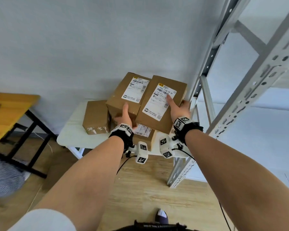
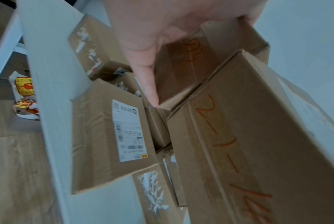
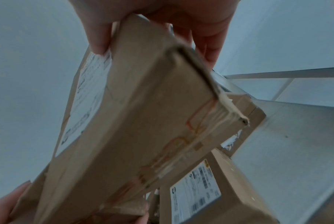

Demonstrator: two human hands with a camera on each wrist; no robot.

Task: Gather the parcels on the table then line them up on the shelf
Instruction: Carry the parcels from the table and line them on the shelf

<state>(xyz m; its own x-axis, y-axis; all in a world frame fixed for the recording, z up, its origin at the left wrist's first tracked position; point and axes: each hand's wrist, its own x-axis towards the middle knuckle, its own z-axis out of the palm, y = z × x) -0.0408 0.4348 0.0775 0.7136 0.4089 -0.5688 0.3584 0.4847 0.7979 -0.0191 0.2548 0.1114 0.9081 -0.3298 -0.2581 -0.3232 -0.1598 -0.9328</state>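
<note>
Bare forearms with black wrist straps reach up from the lower frame of the head view toward a cluster of brown cardboard parcels at centre. The right hand [image 1: 177, 108] pinches the flat brown cardboard parcel with the large white label [image 1: 158, 104], thumb on the label and fingers curled round its right edge; the parcel is tilted and looks lifted clear. The left hand [image 1: 124, 116] grips the taller brown labelled parcel [image 1: 127, 94] just left of it, thumb up its front face, fingers underneath.

Below them lie a low labelled parcel [image 1: 144, 133] and, to the left, a plain brown box with torn white tape [image 1: 95, 116], both on the small white table [image 1: 72, 132].

Judging from this, gathering is only under way: two parcels in hand, at least two left on the table, and no parcel visible on the grey metal shelf [image 1: 240, 90] at right.

The shelf's perforated upright stands just beside the right hand's parcel, so that corner could clip it. Open room lies above, and over the wooden floor at the bottom.
</note>
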